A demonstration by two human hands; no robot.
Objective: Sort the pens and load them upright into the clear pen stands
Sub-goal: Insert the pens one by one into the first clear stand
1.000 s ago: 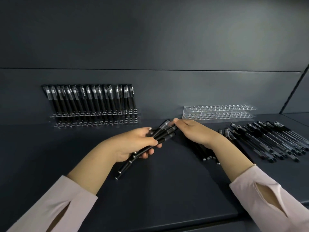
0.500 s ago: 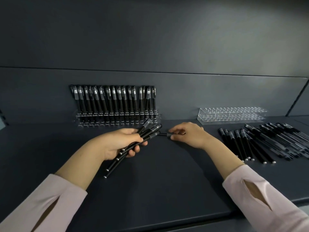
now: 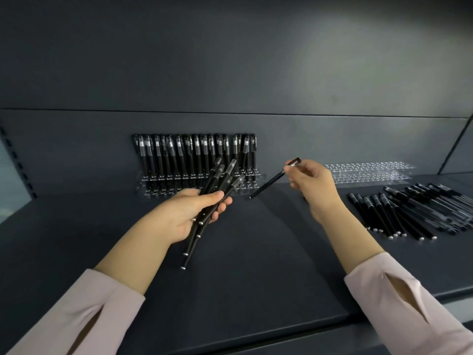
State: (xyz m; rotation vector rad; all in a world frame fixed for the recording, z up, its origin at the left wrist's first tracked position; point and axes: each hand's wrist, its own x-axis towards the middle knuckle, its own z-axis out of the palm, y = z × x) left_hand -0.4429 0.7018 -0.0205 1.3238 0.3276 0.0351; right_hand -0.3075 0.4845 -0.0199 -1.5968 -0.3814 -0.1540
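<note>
My left hand [image 3: 189, 211] grips a bundle of several black pens [image 3: 217, 185], caps pointing up and away, in front of the left clear pen stand [image 3: 256, 178]. That stand against the back wall holds a row of several black pens upright [image 3: 194, 152]. My right hand [image 3: 312, 180] pinches a single black pen [image 3: 271, 181] near its cap, with the tip slanting down to the left, just right of that stand. A second clear pen stand [image 3: 368, 171] sits behind my right hand with no pens in it.
A pile of several loose black pens [image 3: 414, 211] lies on the dark shelf [image 3: 256, 265] at the right. The shelf's front edge runs below my forearms. A slotted upright rail [image 3: 18, 162] stands at the far left.
My right hand has drawn one pen out of the bundle and lifted it up and to the right. My left hand has raised the bundle toward the filled stand.
</note>
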